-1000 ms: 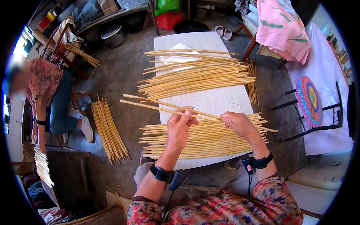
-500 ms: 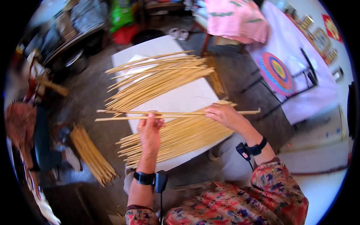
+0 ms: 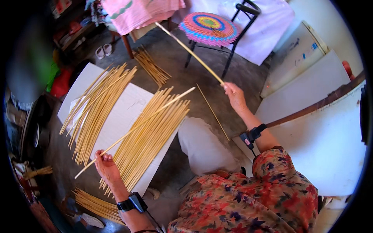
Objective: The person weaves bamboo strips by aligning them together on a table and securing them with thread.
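Note:
My left hand [image 3: 105, 166] is closed on a long pale stick [image 3: 129, 131] that lies diagonally over the sticks at the near end of the white board table [image 3: 123, 108]. My right hand [image 3: 233, 92] grips the end of another stick [image 3: 191, 52], which reaches up and left toward the pink cloth [image 3: 138, 11]. Near my left hand is the dense row of golden sticks [image 3: 151, 138]. A second, looser row [image 3: 97, 110] spreads across the table's far part, partly over a white sheet.
A black chair with a round crocheted cushion [image 3: 208, 26] stands ahead. Stick bundles [image 3: 151, 66] [image 3: 97, 204] and a single stick [image 3: 213, 112] lie on the floor, near sandals [image 3: 103, 51]. White panels [image 3: 295, 89] are at right. A co-worker's shoe [image 3: 92, 220] shows lower left.
The view has swung rightward. The two sticks held together earlier are now apart: my left hand keeps one low over the table, while my right hand has carried the other up and right.

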